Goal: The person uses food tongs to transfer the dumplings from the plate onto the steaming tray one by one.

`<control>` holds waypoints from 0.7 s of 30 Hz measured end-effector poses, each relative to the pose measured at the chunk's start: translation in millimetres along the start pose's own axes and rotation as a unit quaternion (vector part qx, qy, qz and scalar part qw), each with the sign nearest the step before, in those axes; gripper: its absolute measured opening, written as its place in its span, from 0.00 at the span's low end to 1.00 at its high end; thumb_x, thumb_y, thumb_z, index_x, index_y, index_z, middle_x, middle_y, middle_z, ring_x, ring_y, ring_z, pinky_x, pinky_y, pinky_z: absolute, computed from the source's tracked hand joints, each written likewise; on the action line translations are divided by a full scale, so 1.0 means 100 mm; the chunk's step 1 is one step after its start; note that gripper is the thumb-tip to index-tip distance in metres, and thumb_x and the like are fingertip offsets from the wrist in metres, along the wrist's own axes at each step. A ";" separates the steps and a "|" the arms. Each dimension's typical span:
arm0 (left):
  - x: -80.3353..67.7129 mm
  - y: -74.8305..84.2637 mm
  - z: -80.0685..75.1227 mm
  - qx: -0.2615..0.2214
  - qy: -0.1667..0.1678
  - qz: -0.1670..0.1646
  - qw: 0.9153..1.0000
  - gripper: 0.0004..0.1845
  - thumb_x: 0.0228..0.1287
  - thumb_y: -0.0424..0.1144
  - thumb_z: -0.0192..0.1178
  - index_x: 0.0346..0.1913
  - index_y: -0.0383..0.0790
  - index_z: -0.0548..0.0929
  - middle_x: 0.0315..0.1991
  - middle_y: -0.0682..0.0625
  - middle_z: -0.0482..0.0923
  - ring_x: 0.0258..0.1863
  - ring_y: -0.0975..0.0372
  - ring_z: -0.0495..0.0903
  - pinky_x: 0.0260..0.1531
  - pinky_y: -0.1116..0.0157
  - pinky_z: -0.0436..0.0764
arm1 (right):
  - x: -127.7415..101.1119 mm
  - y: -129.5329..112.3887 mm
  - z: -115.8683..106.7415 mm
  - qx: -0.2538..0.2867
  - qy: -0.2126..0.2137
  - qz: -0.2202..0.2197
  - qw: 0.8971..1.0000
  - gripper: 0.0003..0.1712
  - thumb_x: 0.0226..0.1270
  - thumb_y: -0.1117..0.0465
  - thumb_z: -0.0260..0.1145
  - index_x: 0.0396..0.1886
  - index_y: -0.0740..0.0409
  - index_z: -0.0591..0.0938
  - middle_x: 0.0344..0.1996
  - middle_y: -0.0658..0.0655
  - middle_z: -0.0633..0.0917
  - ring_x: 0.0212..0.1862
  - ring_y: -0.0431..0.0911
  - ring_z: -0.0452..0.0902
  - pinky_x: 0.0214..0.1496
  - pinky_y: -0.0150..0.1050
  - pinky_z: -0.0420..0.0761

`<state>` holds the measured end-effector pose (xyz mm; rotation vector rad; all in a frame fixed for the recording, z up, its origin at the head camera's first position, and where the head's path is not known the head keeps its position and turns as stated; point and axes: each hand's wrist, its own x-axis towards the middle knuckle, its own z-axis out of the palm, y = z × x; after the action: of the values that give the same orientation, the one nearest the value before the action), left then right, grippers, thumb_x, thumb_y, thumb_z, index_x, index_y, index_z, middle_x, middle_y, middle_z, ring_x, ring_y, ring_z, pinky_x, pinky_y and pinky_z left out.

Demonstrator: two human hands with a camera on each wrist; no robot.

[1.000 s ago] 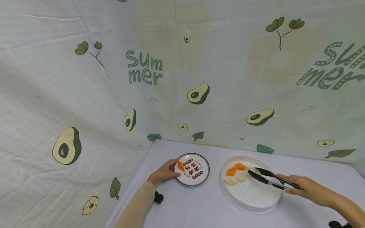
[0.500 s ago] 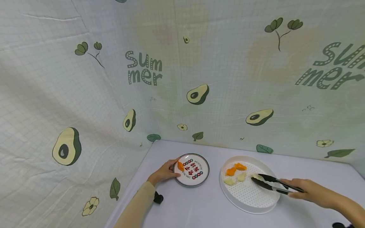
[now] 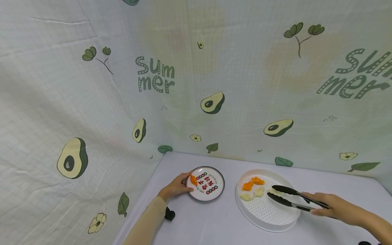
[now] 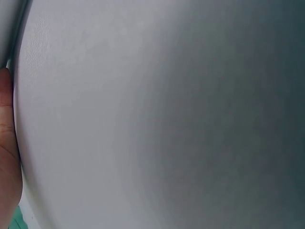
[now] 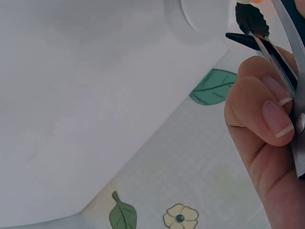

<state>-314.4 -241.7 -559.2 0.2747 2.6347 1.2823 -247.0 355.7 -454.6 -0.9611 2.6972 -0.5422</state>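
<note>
My left hand (image 3: 177, 186) grips the left rim of a small white plate (image 3: 203, 196) with a dark edge and red characters. An orange piece (image 3: 193, 180) lies on that plate beside my fingers. In the left wrist view, only part of the hand (image 4: 7, 148) shows at the left edge. My right hand (image 3: 329, 204) holds black-tipped metal tongs (image 3: 295, 193), their tips spread apart over a round white tray (image 3: 266, 227). Between the tips lies a pale piece (image 3: 273, 191), partly hidden. The right wrist view shows fingers (image 5: 262, 107) curled round the tongs' handles.
Two orange pieces (image 3: 247, 185) and two pale pieces (image 3: 259, 192) lie in the left part of the tray, on its dotted floor. White cloth (image 3: 220, 217) covers the table. A printed curtain (image 3: 245, 85) hangs behind and to the left.
The tongs moved right with the pale piece, away from the other pieces, then their tips spread apart. The piece now lies in the tray. My left hand has stayed on the plate.
</note>
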 end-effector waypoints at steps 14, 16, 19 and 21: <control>-0.02 0.02 -0.02 0.024 0.002 -0.001 1.000 0.45 0.57 0.42 0.75 0.77 0.46 0.64 0.63 0.44 0.68 0.48 0.57 0.68 0.50 0.59 0.73 | 0.15 -0.21 -0.01 0.002 0.070 -0.013 0.997 0.32 0.69 0.55 0.68 0.71 0.58 0.73 0.58 0.71 0.78 0.58 0.67 0.75 0.47 0.35 0.77; -0.02 0.02 -0.02 0.024 0.003 -0.005 1.000 0.45 0.57 0.42 0.75 0.76 0.46 0.64 0.63 0.44 0.68 0.48 0.57 0.68 0.49 0.60 0.73 | 0.20 -0.28 -0.01 0.011 0.072 -0.021 0.997 0.33 0.69 0.55 0.68 0.71 0.58 0.72 0.59 0.72 0.77 0.56 0.76 0.71 0.48 0.35 0.77; -0.02 0.04 -0.02 0.022 0.004 -0.007 1.000 0.45 0.57 0.42 0.75 0.76 0.47 0.64 0.63 0.44 0.68 0.48 0.57 0.68 0.48 0.61 0.72 | 0.29 -0.38 -0.01 0.006 0.080 -0.039 0.996 0.35 0.68 0.54 0.69 0.72 0.56 0.72 0.60 0.70 0.77 0.56 0.73 0.72 0.49 0.34 0.77; -0.01 0.05 -0.02 0.020 0.003 -0.005 1.000 0.45 0.57 0.41 0.75 0.76 0.46 0.64 0.62 0.44 0.68 0.47 0.57 0.68 0.47 0.61 0.73 | 0.35 -0.45 -0.01 0.009 0.079 -0.049 0.996 0.36 0.67 0.53 0.70 0.72 0.56 0.71 0.61 0.70 0.77 0.56 0.71 0.73 0.50 0.34 0.77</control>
<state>-313.3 -240.7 -554.0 0.2636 2.6662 1.2304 -248.8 301.5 -438.5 -1.0945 2.7874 -0.6883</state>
